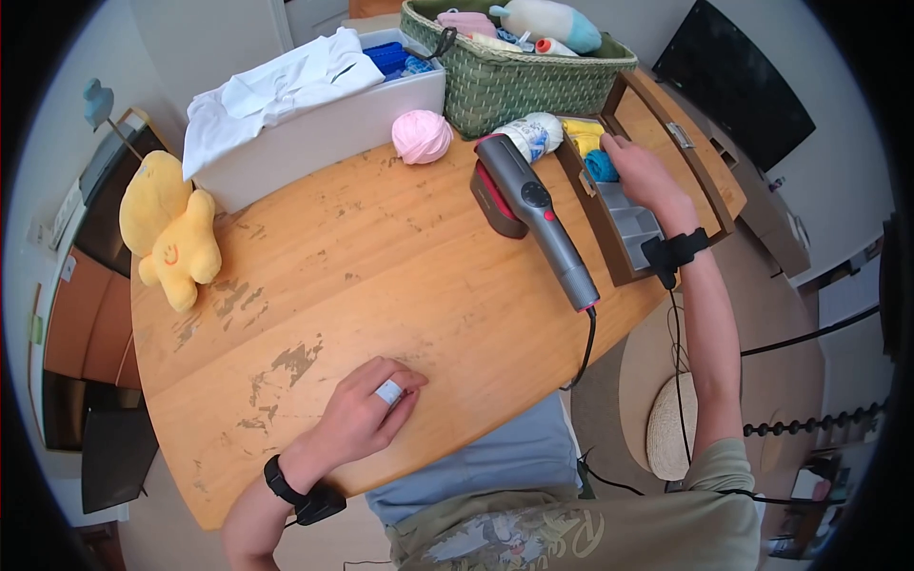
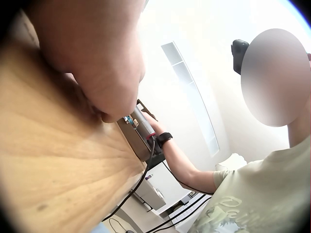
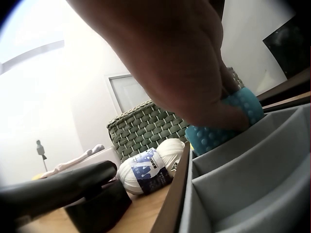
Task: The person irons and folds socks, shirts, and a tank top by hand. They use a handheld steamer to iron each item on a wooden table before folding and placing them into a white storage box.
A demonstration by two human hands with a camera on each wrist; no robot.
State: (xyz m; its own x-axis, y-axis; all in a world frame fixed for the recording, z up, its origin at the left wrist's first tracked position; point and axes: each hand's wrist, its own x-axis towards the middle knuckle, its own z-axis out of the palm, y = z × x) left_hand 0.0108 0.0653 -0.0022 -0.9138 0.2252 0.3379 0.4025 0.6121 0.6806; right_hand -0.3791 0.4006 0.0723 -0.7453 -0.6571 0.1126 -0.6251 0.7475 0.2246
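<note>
Left of the brown box (image 1: 600, 228) lie a grey corded appliance (image 1: 538, 205) and white yarn (image 1: 533, 134); the green basket (image 1: 505, 90) stands behind. In the box, your right hand (image 1: 647, 173), angled down, grips the blue bumpy roll (image 1: 599, 167); your left hand (image 1: 364, 411), loosely curled, holds nothing.

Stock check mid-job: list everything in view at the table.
Table: 1, wood-brown, centre
Plush toy: 1, yellow, table's left
Bin: 1, white, table's far side
Cloth: 1, white, over bin
Bin contents: several, blue, beside cloth
Woven basket: 1, green, beside bin
Basket contents: several, mixed, in basket
Yarn ball: 1, pink, near bin
Yarn skein: 1, white, near basket
Compartment case: 1, brown, table's right
Corded handheld appliance: 1, grey, beside case
Bumpy roll: 1, teal, in case
Case contents: count unclear, yellow, beside roll
Wrist straps: 2, black, one per wrist
Left hand: 1, bare, on table
Right hand: 1, bare, holding roll
</note>
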